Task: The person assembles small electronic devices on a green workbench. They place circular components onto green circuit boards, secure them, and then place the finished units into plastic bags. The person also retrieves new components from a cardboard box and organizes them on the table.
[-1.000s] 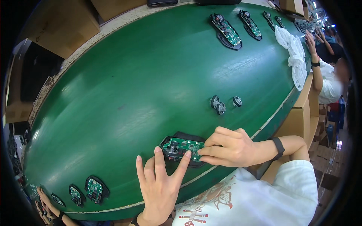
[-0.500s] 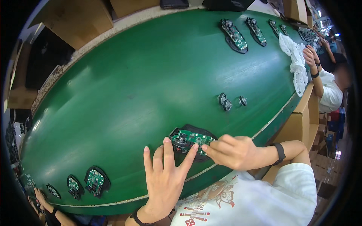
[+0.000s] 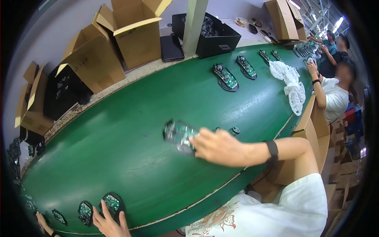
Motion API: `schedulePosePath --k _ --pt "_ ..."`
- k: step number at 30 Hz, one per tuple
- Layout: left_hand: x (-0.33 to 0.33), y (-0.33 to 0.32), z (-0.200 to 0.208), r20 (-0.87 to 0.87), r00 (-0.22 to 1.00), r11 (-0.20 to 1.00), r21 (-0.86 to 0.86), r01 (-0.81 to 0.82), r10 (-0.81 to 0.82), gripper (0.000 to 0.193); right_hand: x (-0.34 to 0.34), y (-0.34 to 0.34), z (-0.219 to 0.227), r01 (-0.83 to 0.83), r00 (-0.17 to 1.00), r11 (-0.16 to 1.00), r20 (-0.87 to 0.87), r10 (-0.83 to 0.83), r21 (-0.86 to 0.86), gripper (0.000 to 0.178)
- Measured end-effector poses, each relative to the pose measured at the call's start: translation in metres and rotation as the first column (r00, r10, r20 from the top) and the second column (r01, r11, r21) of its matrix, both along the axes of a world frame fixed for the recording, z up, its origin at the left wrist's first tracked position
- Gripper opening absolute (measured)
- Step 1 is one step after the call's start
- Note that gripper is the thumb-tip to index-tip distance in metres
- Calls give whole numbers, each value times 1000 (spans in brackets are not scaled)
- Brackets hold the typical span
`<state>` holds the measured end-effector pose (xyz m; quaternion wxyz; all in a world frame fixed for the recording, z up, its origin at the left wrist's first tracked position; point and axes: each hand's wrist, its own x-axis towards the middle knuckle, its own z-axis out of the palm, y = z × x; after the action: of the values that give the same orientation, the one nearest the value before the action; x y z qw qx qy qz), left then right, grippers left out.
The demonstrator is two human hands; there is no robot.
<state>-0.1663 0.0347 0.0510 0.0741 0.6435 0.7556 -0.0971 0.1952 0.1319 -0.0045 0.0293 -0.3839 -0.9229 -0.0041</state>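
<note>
My right hand (image 3: 221,148) grips a mouse base with a green circuit board (image 3: 178,134) by its right end, above the green conveyor belt (image 3: 150,158). Motion smears the board's parts. Down at the lower left, my left hand (image 3: 110,223) has its fingers spread over the near edge of another mouse base (image 3: 112,202); whether it touches the board is unclear. Beside that lie a second mouse base (image 3: 85,212) and a smaller-looking third one (image 3: 59,217). Behind my right hand, a small black-rimmed scroll wheel (image 3: 235,130) shows, with another partly hidden.
Several mouse bases (image 3: 226,78) lie along the belt's far side. White plastic sheeting (image 3: 290,85) sits at the right, near a co-worker's hand (image 3: 312,67). Cardboard boxes (image 3: 138,39) and a black bin (image 3: 219,41) line the back. Another person's hand (image 3: 43,223) is at the far left.
My right hand has lifted the mouse base off the belt and carried it forward. My left hand has left it and moved left to another base. The view has tilted up.
</note>
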Motion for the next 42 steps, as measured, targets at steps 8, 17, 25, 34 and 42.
schedulePosePath --k 8,17,25,34,42 --pt "1 -17 -13 145 989 999 30 -27 22 57 50 76 -19 334 934 942 127 -334 17 30" --pt "34 21 -27 348 891 952 18 306 -293 67 80 6 39 422 885 822 -22 -464 -383 60" --pt "72 59 -28 512 663 807 111 580 -546 62 58 -15 24 420 813 646 -52 -580 -637 63" --pt "75 32 -25 381 793 871 78 486 -476 63 -11 9 9 88 914 734 -238 -328 -674 45" --pt "83 34 -40 476 704 828 103 551 -527 60 -10 24 10 20 853 563 -279 -440 -826 49"
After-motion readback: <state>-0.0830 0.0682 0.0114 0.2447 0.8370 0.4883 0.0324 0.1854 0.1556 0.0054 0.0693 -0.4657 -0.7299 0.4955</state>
